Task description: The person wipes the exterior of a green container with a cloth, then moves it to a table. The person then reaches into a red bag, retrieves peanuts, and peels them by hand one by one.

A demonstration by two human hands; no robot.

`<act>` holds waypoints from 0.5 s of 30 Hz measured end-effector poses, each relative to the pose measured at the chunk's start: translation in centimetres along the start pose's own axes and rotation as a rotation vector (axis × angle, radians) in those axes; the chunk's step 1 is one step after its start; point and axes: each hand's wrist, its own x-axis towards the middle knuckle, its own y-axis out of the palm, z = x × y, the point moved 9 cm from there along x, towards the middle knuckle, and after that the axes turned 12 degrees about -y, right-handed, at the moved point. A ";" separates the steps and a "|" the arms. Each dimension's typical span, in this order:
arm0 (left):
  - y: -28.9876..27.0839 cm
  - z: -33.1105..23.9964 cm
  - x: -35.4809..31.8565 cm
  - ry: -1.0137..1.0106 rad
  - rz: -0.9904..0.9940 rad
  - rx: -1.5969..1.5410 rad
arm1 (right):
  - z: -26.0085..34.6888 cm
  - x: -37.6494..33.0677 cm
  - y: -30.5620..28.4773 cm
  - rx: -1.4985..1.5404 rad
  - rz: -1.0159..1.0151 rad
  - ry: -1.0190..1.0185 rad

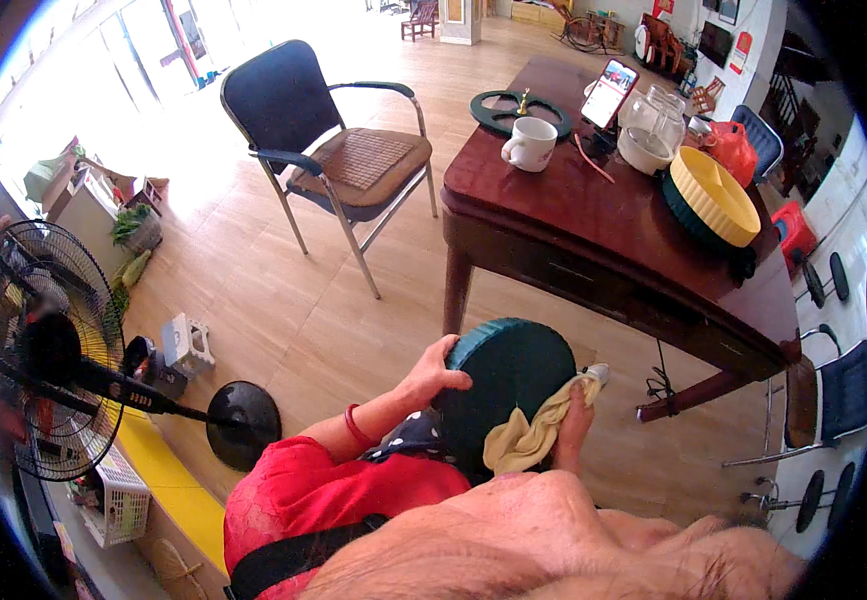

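Observation:
A round dark green tray [504,385] is held up in front of me, its flat face toward me. My left hand [436,380] grips its left rim, thumb on the face and a red bangle on the wrist. On the right side, my right hand [575,425] is closed around a crumpled pale yellow cloth [529,432] that lies against the tray's lower right part. Some of the right hand's fingers are hidden by the cloth and the tray.
A dark red table [554,215] ahead bears a white mug [530,145], a green lid-like ring [499,110], a phone [611,93], a glass jar [652,130] and a yellow divided tray [714,195]. A chair [359,160] stands ahead left; a standing fan [54,345] is at left.

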 end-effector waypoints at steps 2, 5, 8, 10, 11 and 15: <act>-0.1 0.1 0.1 -0.049 0.001 -0.130 | 5.5 -1.2 2.0 -0.276 -0.062 -0.315; 1.0 0.8 0.6 -0.069 0.053 -0.097 | 12.9 -4.7 9.0 -0.501 0.212 -0.780; 1.5 0.9 0.9 -0.020 0.081 -0.230 | 16.0 -10.7 17.0 -0.691 0.657 -1.173; 1.0 2.8 1.7 -0.108 0.132 -0.484 | 16.5 -12.3 19.4 -0.736 0.772 -1.260; 0.4 3.5 2.0 -0.153 0.056 -0.531 | 16.5 -12.5 20.1 -0.731 0.815 -1.298; 0.7 4.7 2.0 -0.291 0.056 -0.545 | 16.0 -5.2 19.0 -0.630 0.721 -1.197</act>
